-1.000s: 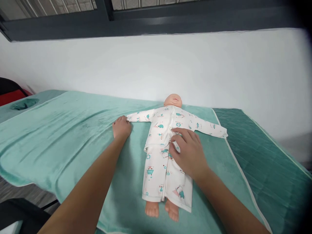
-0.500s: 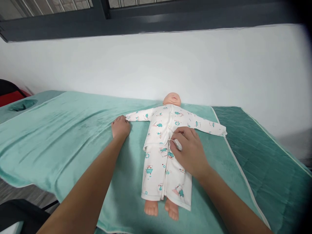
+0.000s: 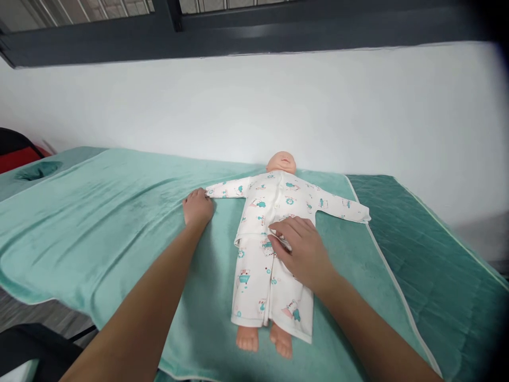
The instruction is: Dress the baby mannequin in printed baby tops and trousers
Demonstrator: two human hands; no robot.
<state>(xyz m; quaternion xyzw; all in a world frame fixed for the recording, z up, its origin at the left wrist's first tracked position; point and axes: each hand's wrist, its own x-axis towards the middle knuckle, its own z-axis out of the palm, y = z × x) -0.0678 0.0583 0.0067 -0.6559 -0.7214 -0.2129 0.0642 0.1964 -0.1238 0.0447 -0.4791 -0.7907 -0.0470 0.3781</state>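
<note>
A baby doll (image 3: 282, 161) lies on its back, head toward the wall, its arms stretched sideways. It wears a white printed pyjama shirt (image 3: 259, 208) over matching trousers (image 3: 251, 289); bare feet stick out below. At the end of the sleeve on the left, my left hand (image 3: 198, 205) has its fingers closed on the cuff (image 3: 210, 191); the fingertips are partly hidden. My right hand (image 3: 303, 250) lies over the lower front of the shirt. Its thumb and fingers are apart, with the shirt's hem edge beneath them, partly covered by the hand.
A light green blanket (image 3: 119, 228) covers the table under the doll. Darker green quilted cloth (image 3: 429, 254) extends to the right. Behind stands a white wall (image 3: 238, 106) below a dark window frame (image 3: 278, 32). A black object (image 3: 35, 350) is at bottom left.
My right hand has let go of the shirt's hem edge, lowered, and moved slightly left, its fingers spreading over the shirt. My left hand stays at the cuff.
</note>
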